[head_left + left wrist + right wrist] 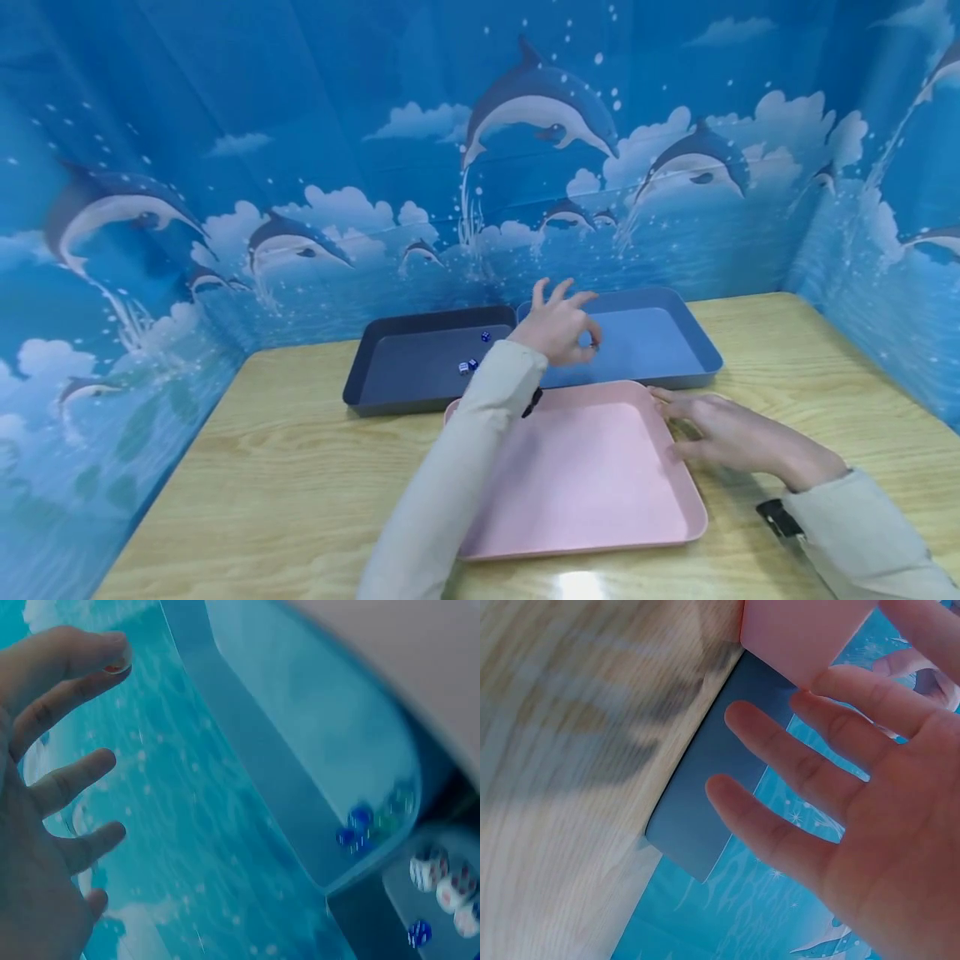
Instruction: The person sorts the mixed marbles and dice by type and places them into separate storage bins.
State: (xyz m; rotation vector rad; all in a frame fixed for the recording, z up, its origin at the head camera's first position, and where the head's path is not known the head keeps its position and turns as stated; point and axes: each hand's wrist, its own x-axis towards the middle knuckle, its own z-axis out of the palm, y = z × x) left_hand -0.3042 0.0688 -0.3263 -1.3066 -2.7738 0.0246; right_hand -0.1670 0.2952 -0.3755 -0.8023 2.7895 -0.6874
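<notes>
My left hand [561, 327] is raised over the blue tray [701, 346], its thumb and index finger pinching a small clear marble [120, 661] with a touch of orange. The other fingers are spread. Several blue and green marbles [361, 817] lie in one end of the blue tray, in the left wrist view. Beside it, the dark grey tray [357, 375] holds blue dice [486, 337] and white dice [463, 367]. At the right side of the pink tray [570, 475], my right hand [723, 429] touches the rim near its far corner, fingers mostly straight.
All three trays stand on a wood-grain table [300, 467]. The dark grey and blue trays adjoin at the back, with the pink one in front. A blue dolphin-print curtain [420, 167] encloses the table's back and sides. My left forearm crosses above the pink tray.
</notes>
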